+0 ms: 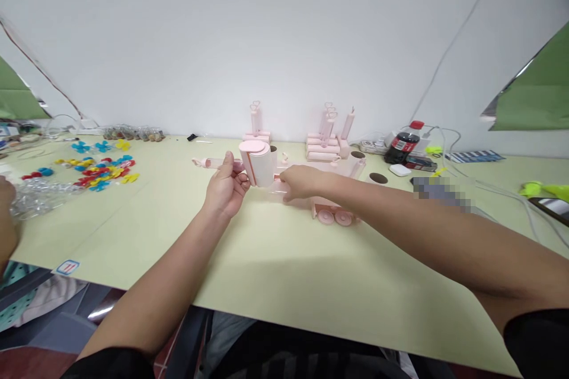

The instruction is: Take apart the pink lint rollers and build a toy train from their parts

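My left hand point(227, 185) is closed, its thumb and fingers pinching the left edge of an upright white and pink oval container point(260, 164) with a reddish stripe down its side. Behind that hand lies a clear tube with pink ends point(213, 163). My right hand point(299, 182) reaches in from the right, fingers bent downward and closed by clear and pink plastic pieces point(278, 190). What its fingertips grip is partly hidden. To the right of it, a pink part with round wheel-like discs point(333, 217) rests on the table.
Pink pieces with upright clear tubes point(323, 142) stand along the wall. A cola bottle point(403, 142), a white case point(400, 170) and cables lie to the right. Colourful plastic pieces point(104, 172) and clear bags point(42, 195) cover the left, beside another person's hand point(6, 204).
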Demonstrator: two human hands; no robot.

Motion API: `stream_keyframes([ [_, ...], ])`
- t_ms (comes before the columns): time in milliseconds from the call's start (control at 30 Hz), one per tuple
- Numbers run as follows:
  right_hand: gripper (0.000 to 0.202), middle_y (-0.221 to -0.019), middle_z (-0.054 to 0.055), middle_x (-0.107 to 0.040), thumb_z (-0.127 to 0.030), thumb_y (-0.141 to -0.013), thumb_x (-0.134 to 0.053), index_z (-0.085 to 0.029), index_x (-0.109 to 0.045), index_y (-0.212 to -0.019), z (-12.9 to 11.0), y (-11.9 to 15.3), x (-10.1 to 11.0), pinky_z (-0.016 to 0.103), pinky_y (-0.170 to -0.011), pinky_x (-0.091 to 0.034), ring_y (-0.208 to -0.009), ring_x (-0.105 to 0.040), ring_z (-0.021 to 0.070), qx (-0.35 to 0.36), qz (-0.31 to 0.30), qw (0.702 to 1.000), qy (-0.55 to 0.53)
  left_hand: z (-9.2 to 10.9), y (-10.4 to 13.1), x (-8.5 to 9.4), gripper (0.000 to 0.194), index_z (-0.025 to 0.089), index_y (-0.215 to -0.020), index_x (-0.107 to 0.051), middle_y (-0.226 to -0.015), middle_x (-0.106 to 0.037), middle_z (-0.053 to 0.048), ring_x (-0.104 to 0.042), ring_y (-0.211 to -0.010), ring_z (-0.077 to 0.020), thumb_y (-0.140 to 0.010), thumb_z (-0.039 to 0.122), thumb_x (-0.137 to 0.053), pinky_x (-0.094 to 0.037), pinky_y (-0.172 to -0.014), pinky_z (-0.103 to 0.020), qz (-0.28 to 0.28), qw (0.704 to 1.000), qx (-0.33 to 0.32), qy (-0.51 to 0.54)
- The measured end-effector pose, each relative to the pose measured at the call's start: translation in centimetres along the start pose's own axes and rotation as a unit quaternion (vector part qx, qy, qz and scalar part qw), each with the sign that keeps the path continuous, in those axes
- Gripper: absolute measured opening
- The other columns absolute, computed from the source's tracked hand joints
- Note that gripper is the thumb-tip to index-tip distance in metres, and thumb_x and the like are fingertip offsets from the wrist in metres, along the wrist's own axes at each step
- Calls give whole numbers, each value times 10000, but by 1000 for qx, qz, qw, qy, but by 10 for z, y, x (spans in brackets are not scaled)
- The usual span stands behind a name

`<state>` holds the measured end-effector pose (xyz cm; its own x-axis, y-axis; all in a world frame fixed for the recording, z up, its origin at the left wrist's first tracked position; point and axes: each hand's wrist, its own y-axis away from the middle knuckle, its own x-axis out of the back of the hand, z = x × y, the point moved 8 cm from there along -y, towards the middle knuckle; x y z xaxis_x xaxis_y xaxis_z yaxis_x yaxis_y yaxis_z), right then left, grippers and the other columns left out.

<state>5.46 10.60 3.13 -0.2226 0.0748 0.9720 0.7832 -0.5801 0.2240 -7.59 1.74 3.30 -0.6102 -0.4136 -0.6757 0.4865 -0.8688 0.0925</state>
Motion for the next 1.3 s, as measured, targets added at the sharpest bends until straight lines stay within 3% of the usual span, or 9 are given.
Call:
stream_keyframes([
  [333,418,-984,127,-694,-444,-701,-715,-169,-662,-1012,5,-1,-1,303,-601,-431,-862,-653,283,-14,11,1000,0,-1,0,0,315,150,-721,-546,-579,-564,49,-509,-406,-36,-864,415,-638,-402,-426,-167,2,1000,1,0],
  [667,438,-978,128,-696,-434,-703,-711,-159,-664,-1042,13,7,2,293,-568,-404,-835,-649,279,-25,-2,1000,-3,-5,2,-2,327,155,-709,-547,-581,-566,52,-506,-408,-35,-807,426,-700,-415,-440,-166,-2,1000,5,-11],
  [1167,426,-971,135,-695,-400,-708,-720,-147,-658,-1045,12,12,3,294,-589,-404,-841,-644,280,-22,-1,1000,-21,-9,6,-3,329,138,-688,-552,-558,-548,41,-506,-413,-42,-885,393,-617,-426,-431,-169,-5,1000,11,-19],
  [1300,532,-1139,131,-660,-406,-722,-729,-174,-593,-1181,0,26,18,298,-705,-432,-978,-619,282,35,64,993,-96,-13,9,-8,329,139,-684,-554,-545,-545,47,-507,-412,-39,-834,403,-680,-443,-446,-163,-14,1000,21,-11],
])
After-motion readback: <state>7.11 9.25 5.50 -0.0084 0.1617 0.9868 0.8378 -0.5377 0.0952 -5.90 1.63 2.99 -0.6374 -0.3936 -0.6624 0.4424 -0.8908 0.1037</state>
